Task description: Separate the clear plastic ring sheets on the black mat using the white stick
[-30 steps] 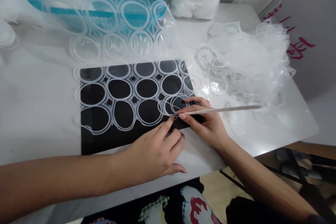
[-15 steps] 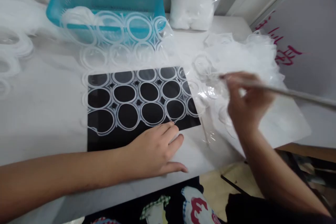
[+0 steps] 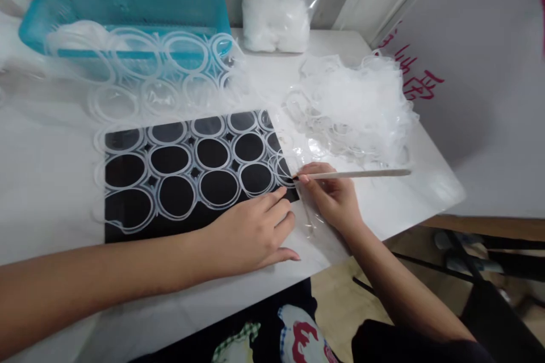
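Note:
A clear plastic sheet with rows of whitish rings point(image 3: 218, 187) lies over a black rectangular board point(image 3: 162, 231). My left hand point(image 3: 255, 229) rests flat near the board's front right edge, fingers spread, fingertips on the sheet beside a ring. In my right hand point(image 3: 334, 195) is a thin pale stick point(image 3: 361, 173), pinched between thumb and fingers. Its dark tip touches or nearly touches the rings at the board's right edge, where thin loose loops show. I cannot tell what kind of tool the stick is.
Behind the board stands a blue plastic tub point(image 3: 128, 5), the sheet's far end draped over its front. A clear bag of white fluffy material point(image 3: 276, 17) stands at the back. On the right lies a heap of white translucent pieces point(image 3: 357, 108) beside a board with red writing point(image 3: 426, 88).
My right hand has come left and down from the white heap to the board's right edge, still holding the stick. My left hand stays on the sheet. The whole view has shifted right.

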{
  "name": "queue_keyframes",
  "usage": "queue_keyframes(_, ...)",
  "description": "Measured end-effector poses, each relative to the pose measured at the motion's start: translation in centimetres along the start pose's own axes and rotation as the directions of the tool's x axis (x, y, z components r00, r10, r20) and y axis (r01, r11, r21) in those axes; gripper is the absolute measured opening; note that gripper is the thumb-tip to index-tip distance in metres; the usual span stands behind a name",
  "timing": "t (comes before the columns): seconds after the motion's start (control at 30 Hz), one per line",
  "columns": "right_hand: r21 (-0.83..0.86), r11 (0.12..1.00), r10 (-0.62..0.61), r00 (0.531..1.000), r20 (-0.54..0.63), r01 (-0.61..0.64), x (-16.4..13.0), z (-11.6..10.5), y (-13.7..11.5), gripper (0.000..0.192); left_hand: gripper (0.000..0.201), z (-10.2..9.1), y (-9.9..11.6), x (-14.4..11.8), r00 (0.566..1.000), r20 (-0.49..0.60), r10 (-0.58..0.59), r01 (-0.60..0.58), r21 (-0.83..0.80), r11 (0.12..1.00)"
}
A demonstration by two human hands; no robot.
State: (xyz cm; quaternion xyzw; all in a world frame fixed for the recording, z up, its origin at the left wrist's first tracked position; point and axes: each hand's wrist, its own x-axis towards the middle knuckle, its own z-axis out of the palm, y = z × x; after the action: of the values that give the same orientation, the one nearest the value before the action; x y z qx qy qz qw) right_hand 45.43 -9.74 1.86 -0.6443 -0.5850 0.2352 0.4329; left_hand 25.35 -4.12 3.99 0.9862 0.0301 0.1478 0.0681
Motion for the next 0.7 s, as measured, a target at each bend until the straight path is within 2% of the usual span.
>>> queue_keyframes(0.13,-0.045,0.998,-0.045,0.998,0.035,0.047,-0.1,-0.1,0.1,0.012,0.058,0.7,0.0,0.8,1.000,0.001,-0.016,0.016,0.030,0.999)
queue_keyframes(0.5,-0.114,0.990,-0.070,0.994,0.082,0.079,0.0,-0.2,0.2,0.011,0.058,1.2,-0.2,1.4,0.998,0.058,-0.017,0.014,0.038,0.999)
queue_keyframes(0.6,-0.157,0.976,-0.139,0.987,0.080,0.150,-0.1,-0.2,0.3,0.012,0.062,1.5,-0.2,1.4,0.998,0.048,-0.037,0.037,0.011,0.999)
queue_keyframes(0.7,-0.260,0.921,-0.266,0.955,0.131,0.292,-0.8,0.0,0.1,0.018,0.068,1.8,-0.3,1.3,0.997,0.041,-0.067,0.069,-0.057,0.996)
